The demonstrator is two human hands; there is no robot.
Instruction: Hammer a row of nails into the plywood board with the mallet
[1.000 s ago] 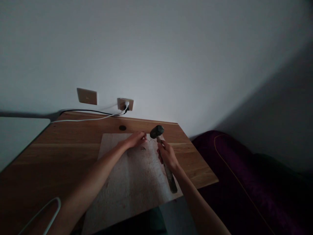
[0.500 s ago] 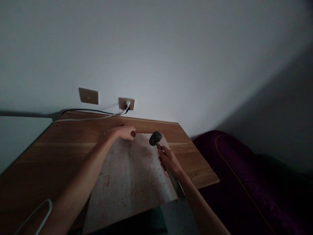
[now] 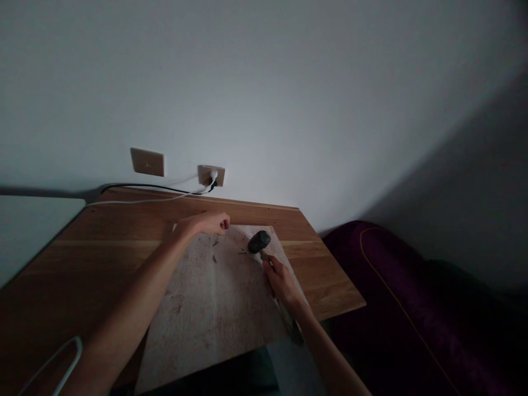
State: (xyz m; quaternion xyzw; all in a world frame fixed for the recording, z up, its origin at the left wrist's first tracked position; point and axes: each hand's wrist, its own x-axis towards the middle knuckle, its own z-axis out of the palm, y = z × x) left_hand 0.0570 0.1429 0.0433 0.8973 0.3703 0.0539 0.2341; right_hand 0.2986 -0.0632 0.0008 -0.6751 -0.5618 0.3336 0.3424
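Note:
My right hand is wrapped round the handle of a mallet with a thick black head. The head is just above the pale, worn board, right of its middle near the far end; I cannot tell if they touch. My left hand is closed over the board's far edge, thumb and fingers pinched together. What it pinches, if anything, is too small to make out. Between the hands lie several small dark slivers, one by the mallet head, another farther left.
Under the board is a brown wooden table against a plain wall. Cables run along the table's back to a wall socket. Purple fabric lies off to the right. A white panel stands at far left.
The mallet head has come down and slightly left, closer to the board. My left hand stays at the far edge, still closed. The view has shifted slightly.

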